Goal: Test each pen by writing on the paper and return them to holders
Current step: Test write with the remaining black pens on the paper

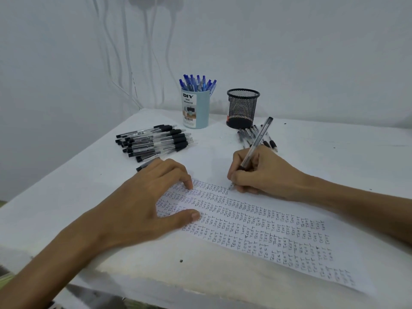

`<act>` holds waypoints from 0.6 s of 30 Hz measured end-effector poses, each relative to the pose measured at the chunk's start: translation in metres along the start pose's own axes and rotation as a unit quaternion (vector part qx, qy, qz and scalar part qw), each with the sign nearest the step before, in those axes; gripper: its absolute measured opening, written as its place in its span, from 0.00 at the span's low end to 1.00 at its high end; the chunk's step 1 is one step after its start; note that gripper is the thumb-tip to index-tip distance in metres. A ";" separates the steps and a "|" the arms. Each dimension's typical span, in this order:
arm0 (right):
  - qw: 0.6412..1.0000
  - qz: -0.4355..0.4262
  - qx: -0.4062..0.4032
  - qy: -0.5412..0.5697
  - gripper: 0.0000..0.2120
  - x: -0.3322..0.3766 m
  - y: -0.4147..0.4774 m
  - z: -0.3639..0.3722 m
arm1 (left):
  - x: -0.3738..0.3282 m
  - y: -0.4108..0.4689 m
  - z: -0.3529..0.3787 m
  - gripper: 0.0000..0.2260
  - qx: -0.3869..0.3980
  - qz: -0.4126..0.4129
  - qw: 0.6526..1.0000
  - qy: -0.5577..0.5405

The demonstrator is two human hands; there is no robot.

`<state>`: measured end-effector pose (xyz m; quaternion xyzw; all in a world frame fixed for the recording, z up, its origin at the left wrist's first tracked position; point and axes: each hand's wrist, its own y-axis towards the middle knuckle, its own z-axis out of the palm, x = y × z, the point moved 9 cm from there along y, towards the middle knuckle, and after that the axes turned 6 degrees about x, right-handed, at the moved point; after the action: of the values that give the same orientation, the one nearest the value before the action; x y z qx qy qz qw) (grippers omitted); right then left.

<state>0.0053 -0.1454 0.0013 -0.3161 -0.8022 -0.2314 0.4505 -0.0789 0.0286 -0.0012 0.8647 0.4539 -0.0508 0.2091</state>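
Two hands work the paper [267,237]: the right hand [260,175] grips a clear pen [258,139], tip on the sheet's far end, and the left hand [142,204] presses it flat, fingers relaxed. Blue holder [197,112] and mesh holder [242,108] stand beyond, with loose black pens [153,141] piled left.

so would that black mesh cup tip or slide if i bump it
Probably light: the black mesh cup is open wire and no pens show above its rim, so a bump would likely slide it. It looks wide for its height, so tipping seems less likely. The loose pens beside its base might roll if it shifts.
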 end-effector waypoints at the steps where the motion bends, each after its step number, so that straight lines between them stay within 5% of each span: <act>1: 1.000 -0.006 -0.004 -0.003 0.07 0.001 -0.001 0.000 | 0.000 0.000 0.000 0.19 -0.001 0.000 1.000 0.002; 18: 1.000 -0.025 0.003 -0.015 0.08 0.005 -0.004 0.005 | 0.000 0.001 0.001 0.19 0.002 0.000 1.000 0.008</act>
<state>-0.0020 -0.1437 0.0026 -0.2982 -0.8171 -0.2354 0.4337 -0.0785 0.0278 -0.0016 0.8656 0.4552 -0.0453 0.2035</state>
